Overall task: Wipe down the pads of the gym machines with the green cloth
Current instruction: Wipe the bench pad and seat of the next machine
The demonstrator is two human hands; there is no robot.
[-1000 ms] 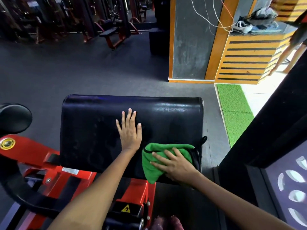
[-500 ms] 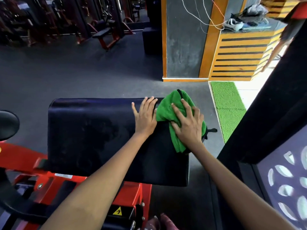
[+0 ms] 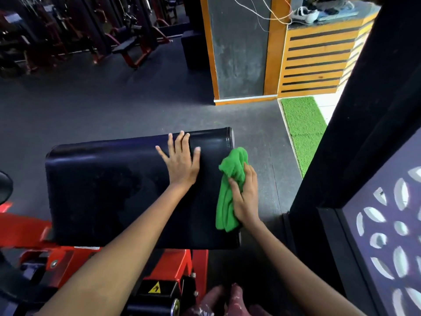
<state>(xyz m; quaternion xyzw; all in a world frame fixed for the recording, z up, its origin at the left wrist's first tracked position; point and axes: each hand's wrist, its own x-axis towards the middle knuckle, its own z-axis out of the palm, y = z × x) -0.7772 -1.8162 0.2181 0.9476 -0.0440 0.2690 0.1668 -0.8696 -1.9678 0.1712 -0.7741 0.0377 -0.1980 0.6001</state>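
A wide black pad [image 3: 109,192] sits on a red machine frame [image 3: 75,258] in front of me. My left hand [image 3: 181,163] rests flat on the pad's far right part, fingers spread and straight. The green cloth [image 3: 229,192] hangs bunched against the pad's right end face. My right hand [image 3: 245,197] grips it there, thumb over the cloth and fingers wrapped behind it, pressing it to the pad's side.
A black column [image 3: 355,124] with a patterned panel [image 3: 391,236] stands close on the right. A green turf mat [image 3: 303,126] lies beyond it. An orange-trimmed pillar [image 3: 239,49] and striped counter [image 3: 319,55] are ahead. Other machines [image 3: 132,46] stand far left.
My right hand has carried the cloth from the pad's top far corner round to its right end face and downward. My left hand stayed flat on the pad.
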